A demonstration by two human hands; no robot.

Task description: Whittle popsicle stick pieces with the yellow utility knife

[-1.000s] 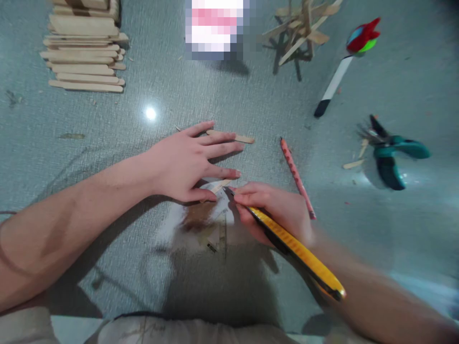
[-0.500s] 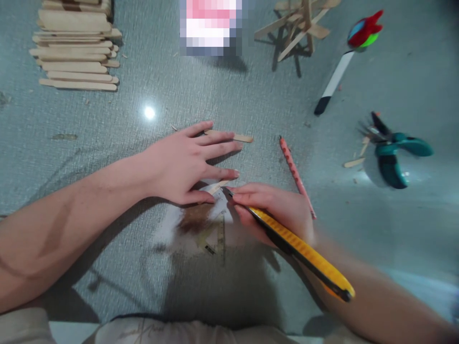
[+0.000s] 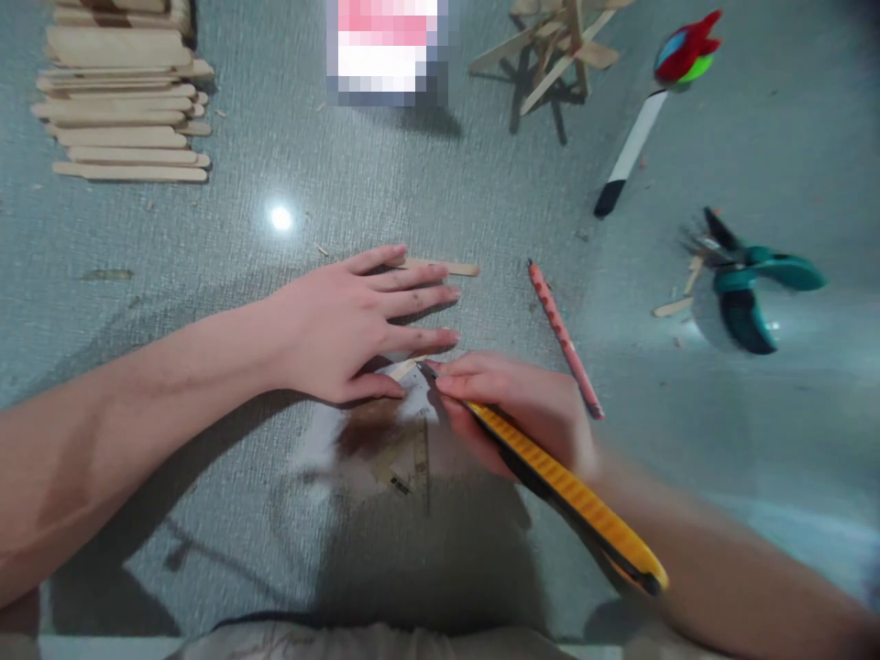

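Fingers of my right hand (image 3: 512,403) clasp the yellow utility knife (image 3: 570,495), its blade at a wooden craft stick (image 3: 404,370) on the counter (image 3: 495,197), between the thumb and forefinger of my flat, spread left hand (image 3: 336,332).

Bare forearms (image 3: 158,357), pale greyish garment (image 3: 371,643), apparently with thin dark markings

No readable text or numbers.

The cutter's handle (image 3: 566,486) looks plastic, the tabletop (image 3: 481,197) glossy.
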